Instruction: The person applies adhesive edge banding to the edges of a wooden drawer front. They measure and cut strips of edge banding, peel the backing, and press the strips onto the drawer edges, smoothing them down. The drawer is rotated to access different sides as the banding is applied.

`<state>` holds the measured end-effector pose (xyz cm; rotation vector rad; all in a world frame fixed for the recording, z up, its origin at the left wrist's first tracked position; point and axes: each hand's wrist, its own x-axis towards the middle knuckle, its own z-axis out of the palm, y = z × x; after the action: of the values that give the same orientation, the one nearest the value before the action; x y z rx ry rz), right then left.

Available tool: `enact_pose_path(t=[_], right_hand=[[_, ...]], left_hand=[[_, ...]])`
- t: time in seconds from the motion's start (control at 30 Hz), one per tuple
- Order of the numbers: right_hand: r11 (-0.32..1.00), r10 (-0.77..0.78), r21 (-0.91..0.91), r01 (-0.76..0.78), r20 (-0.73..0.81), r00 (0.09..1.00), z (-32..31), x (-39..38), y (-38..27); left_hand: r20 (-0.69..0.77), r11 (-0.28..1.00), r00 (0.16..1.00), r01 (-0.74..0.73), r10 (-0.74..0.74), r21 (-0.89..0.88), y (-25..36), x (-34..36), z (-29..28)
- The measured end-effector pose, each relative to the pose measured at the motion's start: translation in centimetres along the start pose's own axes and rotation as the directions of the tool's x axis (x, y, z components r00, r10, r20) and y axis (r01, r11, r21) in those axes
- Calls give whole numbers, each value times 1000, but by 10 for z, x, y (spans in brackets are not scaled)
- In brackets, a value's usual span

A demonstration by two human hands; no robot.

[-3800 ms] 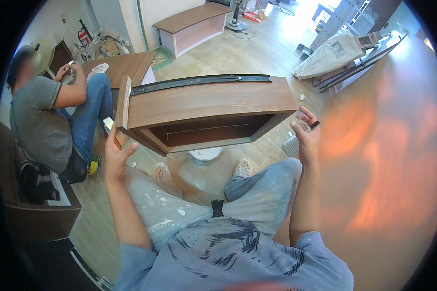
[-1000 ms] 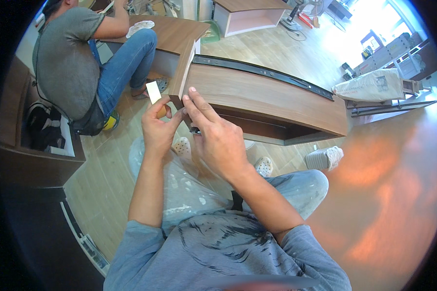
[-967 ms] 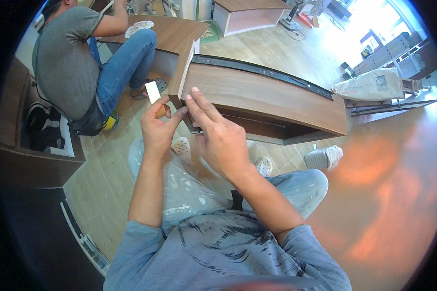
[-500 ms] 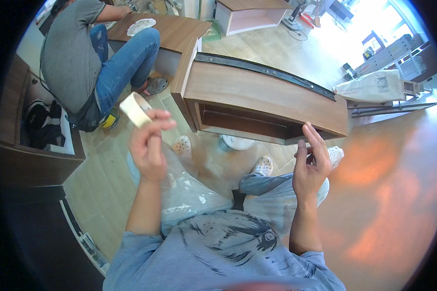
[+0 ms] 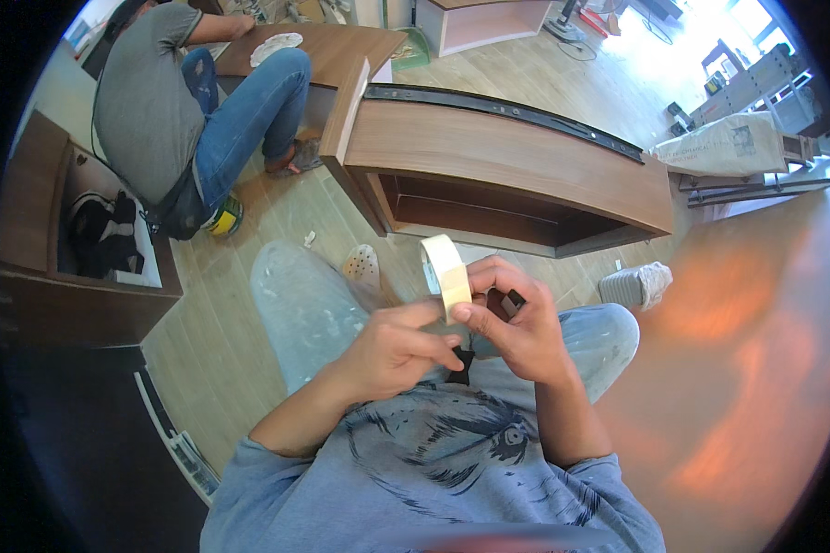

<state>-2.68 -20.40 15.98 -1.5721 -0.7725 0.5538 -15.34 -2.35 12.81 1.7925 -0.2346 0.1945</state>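
A roll of cream masking tape [image 5: 449,281] stands upright between my two hands, above my lap. My left hand [image 5: 387,355] meets it from the left, the index finger reaching to its lower edge and the other fingers loosely curled. On the other side my right hand [image 5: 521,327] pinches the tape, its thumb pressed on the band. A small dark object [image 5: 513,301] also sits among the right hand's fingers; its kind is unclear. Beyond the roll lies a brown wooden cabinet box [image 5: 507,138] with an open front and a black metal drawer rail [image 5: 507,112] on top.
At the left, a person in a grey shirt [image 5: 148,120] sits by another wooden cabinet [image 5: 341,51]. A cabinet with dark items [image 5: 106,235] stands nearby. At the right are a large smooth brown panel [image 5: 738,350], a pale sack [image 5: 724,147] and a grey ribbed object with white wrapping [image 5: 636,284].
The tape roll has come down from the upper left to the middle with my left hand. My right hand has moved inward and now grips the tape. My view has shifted slightly.
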Motion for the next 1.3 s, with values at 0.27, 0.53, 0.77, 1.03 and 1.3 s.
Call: enact_pose_path(t=[0.27, 0.53, 0.77, 1.03, 1.3], right_hand=[[992, 95, 80, -94, -19, 995, -3, -5, -2], [991, -17, -133, 24, 57, 998, -12, -12, -25], [990, -38, -133, 50, 88, 995, -16, -14, -26], [909, -237, -329, 257, 100, 966, -40, -8, -52], [784, -355, -533, 317, 34, 934, -68, -2, -76]], left_hand=[[-560, 988, 821, 28, -109, -152, 43, 12, -12], [-343, 981, 937, 120, -61, 152, 57, 40, -21], [-323, 976, 937, 182, -135, 122, 59, 39, -26], [-366, 976, 905, 193, -218, -104, 67, 47, -42], [-517, 976, 846, 16, -130, -218, 61, 62, -58]])
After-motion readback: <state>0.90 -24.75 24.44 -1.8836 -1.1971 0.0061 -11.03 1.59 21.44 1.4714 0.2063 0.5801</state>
